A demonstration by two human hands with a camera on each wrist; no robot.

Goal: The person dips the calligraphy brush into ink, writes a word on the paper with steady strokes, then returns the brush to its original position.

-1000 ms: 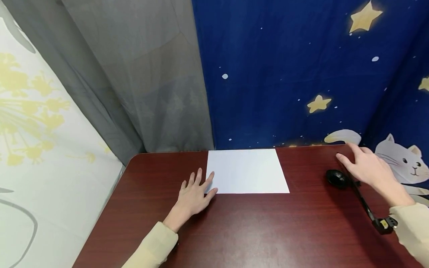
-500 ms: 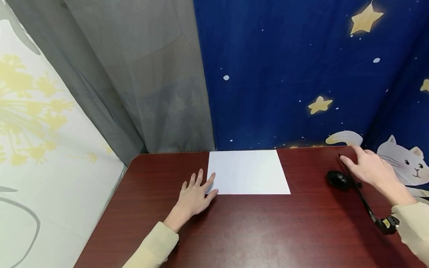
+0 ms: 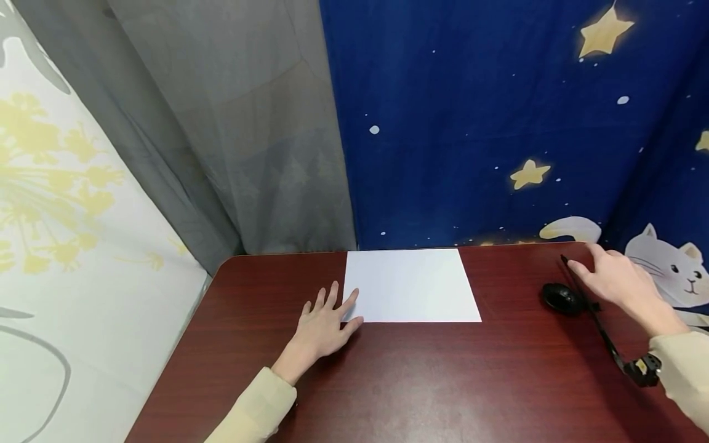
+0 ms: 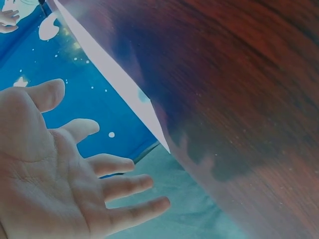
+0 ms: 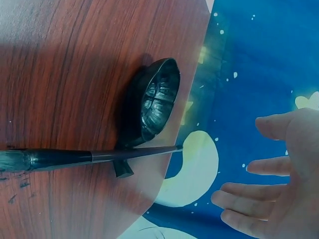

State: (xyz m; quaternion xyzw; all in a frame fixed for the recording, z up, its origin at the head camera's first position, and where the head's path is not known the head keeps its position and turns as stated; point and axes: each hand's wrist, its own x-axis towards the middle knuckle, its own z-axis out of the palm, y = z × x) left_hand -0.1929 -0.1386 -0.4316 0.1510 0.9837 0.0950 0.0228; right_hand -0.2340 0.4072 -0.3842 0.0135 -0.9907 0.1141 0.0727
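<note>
A white sheet of paper (image 3: 412, 286) lies flat on the dark red-brown table (image 3: 421, 381), at its far edge. My left hand (image 3: 324, 323) is over the sheet's left side, fingers spread; the left wrist view shows its palm (image 4: 40, 184) with nothing held. At the far right my right hand (image 3: 617, 280) hovers beside a brush (image 5: 65, 157), and its fingers (image 5: 246, 201) are apart from the brush. The brush leans across a small support beside a black ridged dish (image 5: 159, 97). In the head view the dish (image 3: 562, 298) stands left of the brush.
Behind the table hang a grey curtain (image 3: 266, 154) and a blue curtain (image 3: 443, 123) with stars and a cat. A white cloth with yellow flowers (image 3: 66, 258) is on the left. Dark marks (image 5: 22, 184) show on the table near the brush's thick end.
My right hand has shifted slightly right and nearer, so the brush's thin end now shows beside the thumb. My left hand is nearly still. The whole head view has drifted slightly.
</note>
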